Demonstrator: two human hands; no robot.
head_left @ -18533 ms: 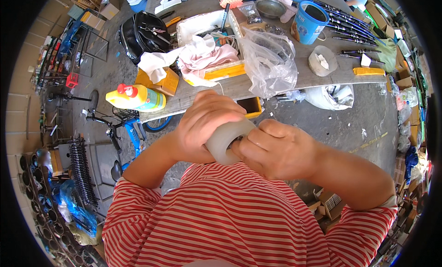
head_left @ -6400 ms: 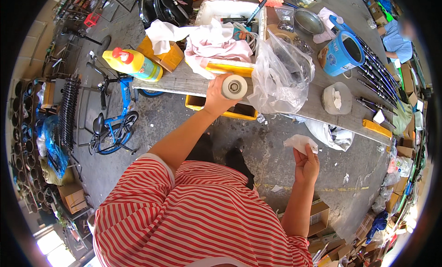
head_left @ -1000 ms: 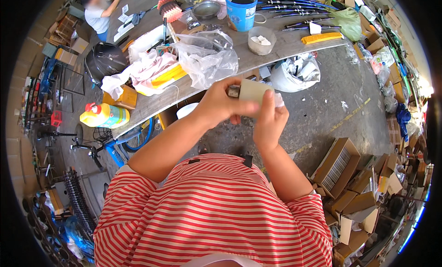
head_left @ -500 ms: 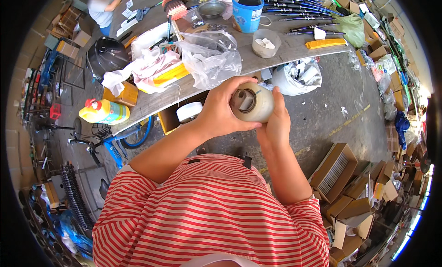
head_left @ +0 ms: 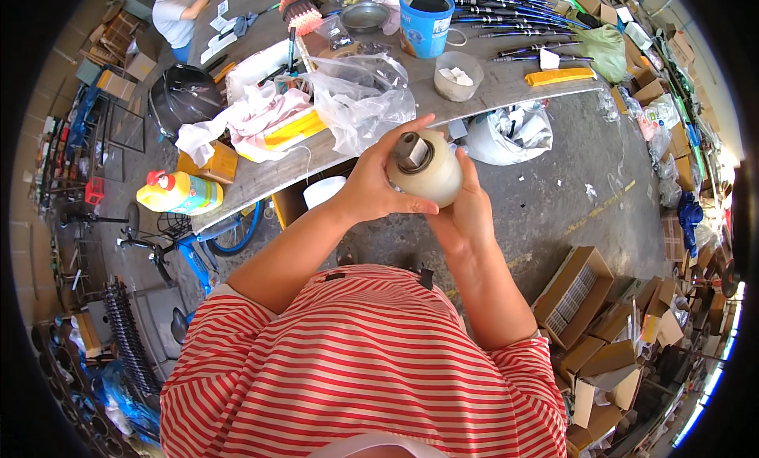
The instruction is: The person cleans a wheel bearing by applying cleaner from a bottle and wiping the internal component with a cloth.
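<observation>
Left hand [head_left: 371,191] and right hand [head_left: 462,217] both clamped on pale tape roll [head_left: 424,168], above floor, near counter [head_left: 506,79] edge

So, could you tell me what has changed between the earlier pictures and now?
About six seconds ago the left hand alone held the pale roll at the workbench edge, while the right hand held a white scrap low down. Now both hands grip the roll, raised, its core facing up; the scrap is gone from view. The blue bucket and clear bag remain on the bench.
</observation>
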